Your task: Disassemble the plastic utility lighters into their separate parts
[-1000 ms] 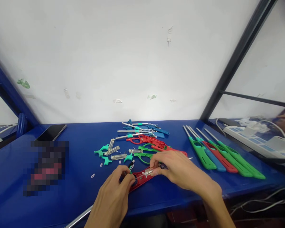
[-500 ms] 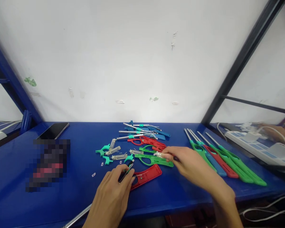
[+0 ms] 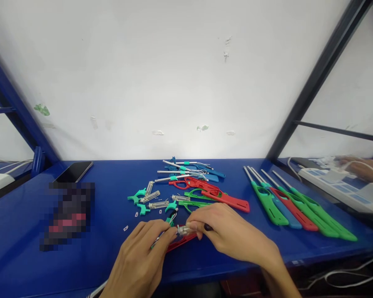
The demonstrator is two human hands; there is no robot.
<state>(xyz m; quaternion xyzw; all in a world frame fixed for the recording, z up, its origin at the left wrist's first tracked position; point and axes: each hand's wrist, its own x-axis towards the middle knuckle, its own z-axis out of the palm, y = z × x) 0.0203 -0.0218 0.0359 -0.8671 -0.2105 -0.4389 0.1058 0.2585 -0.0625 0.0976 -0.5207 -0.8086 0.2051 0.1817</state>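
Note:
My left hand (image 3: pixel 143 252) is closed on a metal lighter tube with wires and a teal part, its rod showing below the wrist. Close beside it, my right hand (image 3: pixel 224 231) pinches a small clear plastic piece (image 3: pixel 182 230), with a dark-tipped tool tucked in the palm. Both hands meet over a red lighter shell half (image 3: pixel 182 243), mostly hidden beneath them. Behind them lie red shells (image 3: pixel 230 200), green shells (image 3: pixel 194 204), clear tanks (image 3: pixel 158 205), and teal triggers (image 3: pixel 143 209).
Several whole lighters (image 3: pixel 276 209) lie in a row at the right. A phone (image 3: pixel 74 171) and a blurred dark item (image 3: pixel 70 217) are at the left. Beyond a frame post stands a power strip (image 3: pixel 326 184), near another person's hand (image 3: pixel 360 167).
My right hand has moved left and down with the clear piece, coming up to my left hand. The red shell among the green ones is now uncovered.

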